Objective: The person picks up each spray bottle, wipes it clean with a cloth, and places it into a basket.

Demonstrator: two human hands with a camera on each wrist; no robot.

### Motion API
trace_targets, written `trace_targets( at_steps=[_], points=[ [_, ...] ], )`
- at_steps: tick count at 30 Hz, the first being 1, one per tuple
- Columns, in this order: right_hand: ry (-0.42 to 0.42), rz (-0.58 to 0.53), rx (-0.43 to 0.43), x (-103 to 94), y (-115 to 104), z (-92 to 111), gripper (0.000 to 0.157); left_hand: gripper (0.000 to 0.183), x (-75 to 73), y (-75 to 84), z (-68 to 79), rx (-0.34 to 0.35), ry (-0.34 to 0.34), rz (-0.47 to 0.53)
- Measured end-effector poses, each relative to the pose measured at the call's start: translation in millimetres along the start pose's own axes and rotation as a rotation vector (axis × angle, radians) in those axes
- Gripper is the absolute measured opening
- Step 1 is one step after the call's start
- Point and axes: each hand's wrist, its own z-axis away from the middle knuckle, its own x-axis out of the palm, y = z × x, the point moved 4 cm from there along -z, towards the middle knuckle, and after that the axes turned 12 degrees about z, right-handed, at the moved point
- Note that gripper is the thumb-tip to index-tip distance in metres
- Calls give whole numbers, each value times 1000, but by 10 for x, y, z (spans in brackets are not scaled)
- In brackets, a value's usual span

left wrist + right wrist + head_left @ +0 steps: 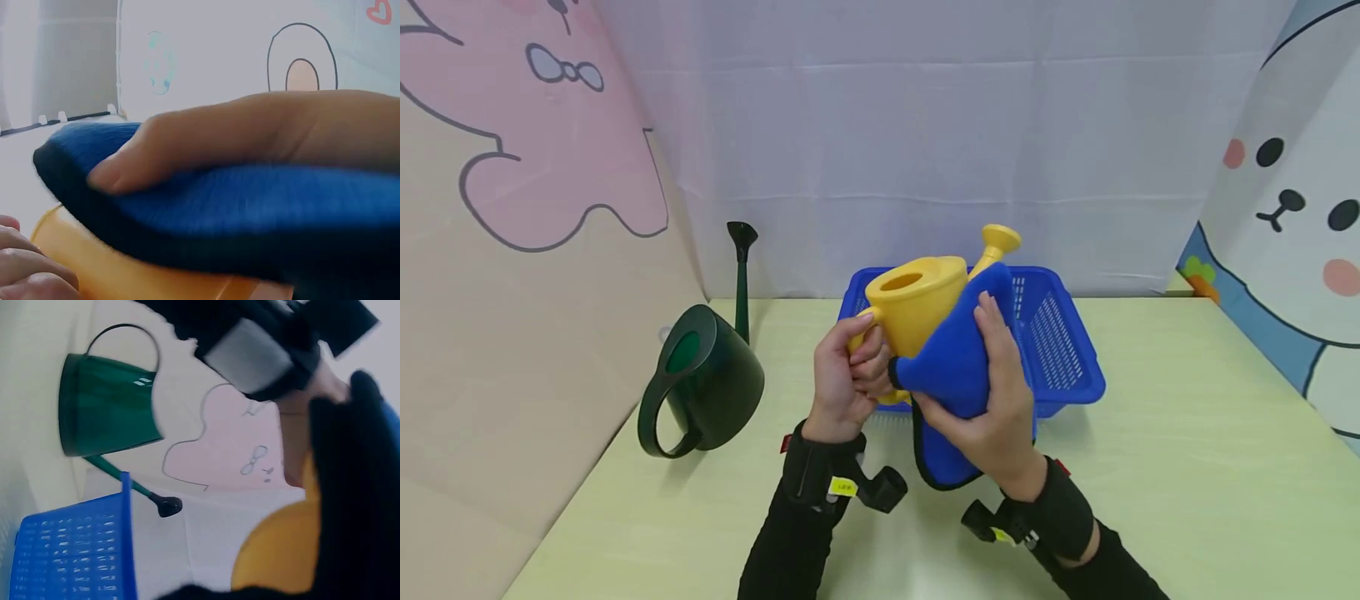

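A yellow watering can [917, 304] is held up in front of the blue basket by my left hand [846, 379], whose fingers curl round its handle. My right hand [1000, 400] holds a blue cloth [958, 358] with black edging against the can's side, its fingers laid over the cloth and the thumb below. In the left wrist view the thumb lies along the cloth [262, 194], with the yellow can [137, 275] under it. The cloth hides part of the can and its spout. A lower flap of cloth hangs down.
A dark green watering can [718, 392] with a long spout stands on the table at the left. Behind my hands sits the blue plastic basket [1056, 342] with slotted walls. A white curtain [910, 150] hangs along the table's back edge.
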Motion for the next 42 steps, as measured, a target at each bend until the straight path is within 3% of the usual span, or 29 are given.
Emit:
trace_targets(
  at_steps=[4,8,11,19,23,29,33,38,42],
  points=[
    [-71,-160,201,-81,128,-58,79,40,19,0,17,-11,-42,-3],
    [-118,-183,325,-101,175,-62,81,39,22,-18,24,-24,-50,-23],
    [-101,-137,278,-85,141,-51,81,38,16,-39,11,-24,-56,-25],
    [50,180,-28,8,-91,48,76,37,15,-114,6,-94,-39,1],
    [32,288,-107,72,-172,110,68,37,7,-129,9,-104,-12,11],
    [-35,317,-194,116,-229,149,65,38,-20,-111,5,-71,15,-38],
    [-32,295,-188,104,-208,148,64,37,-26,-106,7,-87,13,-40],
    [-3,217,-99,57,-137,102,62,39,-35,-108,20,-115,38,-58],
    [0,85,-2,-9,-61,30,61,38,-15,-101,20,-96,3,-65]
  ],
)
